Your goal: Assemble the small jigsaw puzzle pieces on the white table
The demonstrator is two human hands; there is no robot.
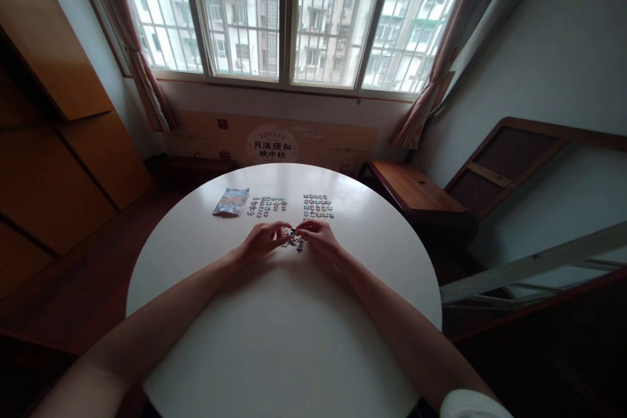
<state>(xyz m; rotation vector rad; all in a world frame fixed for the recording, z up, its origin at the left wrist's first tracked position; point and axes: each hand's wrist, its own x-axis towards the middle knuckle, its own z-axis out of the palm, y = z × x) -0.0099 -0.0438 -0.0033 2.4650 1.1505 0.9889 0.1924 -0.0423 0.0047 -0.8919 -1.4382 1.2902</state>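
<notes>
My left hand (264, 238) and my right hand (319, 237) meet near the middle of the round table, fingertips curled toward each other. A small dark jigsaw puzzle piece (293, 232) is pinched between them. Just below the fingers lies a loose heap of jigsaw pieces (296, 245), partly covered by both hands. Beyond my left hand, several pieces are laid out in spaced rows (267, 206). A second, tighter block of pieces (318, 206) sits beyond my right hand. What the pieces picture is too small to tell.
A colourful printed packet (231, 202) lies left of the rows on the white round table (274, 339). A wooden bench (416, 189) stands at the back right. Behind the table are a printed panel (206, 137) and a barred window (245, 13). Wooden cabinets (59, 189) are at left.
</notes>
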